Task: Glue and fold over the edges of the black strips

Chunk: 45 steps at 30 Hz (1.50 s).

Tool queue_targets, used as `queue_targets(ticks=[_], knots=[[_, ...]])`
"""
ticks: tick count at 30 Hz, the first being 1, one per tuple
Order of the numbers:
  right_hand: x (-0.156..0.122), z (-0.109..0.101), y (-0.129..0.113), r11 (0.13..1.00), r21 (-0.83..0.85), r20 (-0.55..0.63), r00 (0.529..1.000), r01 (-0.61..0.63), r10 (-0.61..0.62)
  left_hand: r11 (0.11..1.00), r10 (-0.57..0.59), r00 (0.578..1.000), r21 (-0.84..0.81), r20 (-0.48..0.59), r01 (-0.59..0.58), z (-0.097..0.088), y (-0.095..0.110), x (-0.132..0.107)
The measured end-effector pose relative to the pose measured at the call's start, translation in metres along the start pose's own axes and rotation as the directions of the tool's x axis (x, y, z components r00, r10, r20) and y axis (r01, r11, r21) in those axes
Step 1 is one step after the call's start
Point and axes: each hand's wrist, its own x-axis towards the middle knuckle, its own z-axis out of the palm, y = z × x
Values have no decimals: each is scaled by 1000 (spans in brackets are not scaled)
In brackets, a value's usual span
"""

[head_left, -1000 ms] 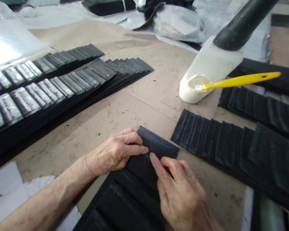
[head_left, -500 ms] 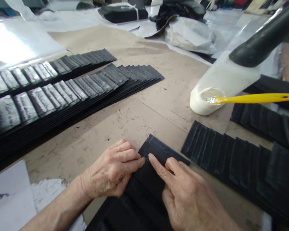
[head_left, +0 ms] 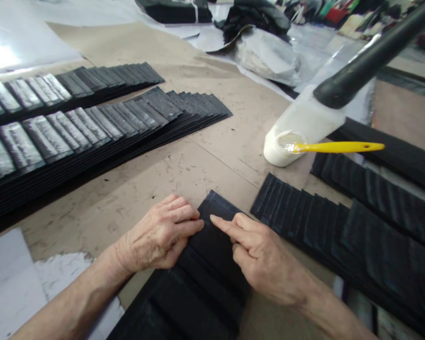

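Below the middle of the head view lies a stack of flat black panels [head_left: 198,278], fanned in overlapping steps; whether leather or cloth I cannot tell. My left hand [head_left: 163,233] is closed, its thumb and finger pinching the left edge of the top panel near its far end. My right hand [head_left: 260,250] has its index finger stretched across this panel, tip close to the left fingertips. Its other fingers curl at the panel's right edge, the thumb mostly hidden. Beyond stands a cut-open white bottle [head_left: 304,118] of white paste, a yellow brush [head_left: 340,147] resting in it.
Two long rows of overlapping black panels [head_left: 116,118] with shiny strips lie at left. More fanned black panels [head_left: 304,217] lie on the right. Brown paper [head_left: 212,160] covers the table. White sheets [head_left: 12,269] lie at near left, and plastic-wrapped material [head_left: 267,54] at the back.
The view has shifted, so most things sit further left in it. My right hand has drawn slightly back to the side, showing more of the panels. My left hand keeps its pinch.
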Motion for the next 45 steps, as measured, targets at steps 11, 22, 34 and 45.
queue_targets(ticks=[11,22,34,45], knots=[[-60,3,13,703,501,-24,803,-505,595,997,9,1000,82,4,-9,-1,2,2],[-51,14,4,258,894,168,807,-367,566,990,-61,996,130,60,53,-1,5,2],[-61,41,2,780,619,-426,794,-94,434,906,-233,971,349,-59,239,0,50,18],[-63,47,-2,930,237,-731,682,281,-19,835,-466,885,-341,-20,432,28,87,29]])
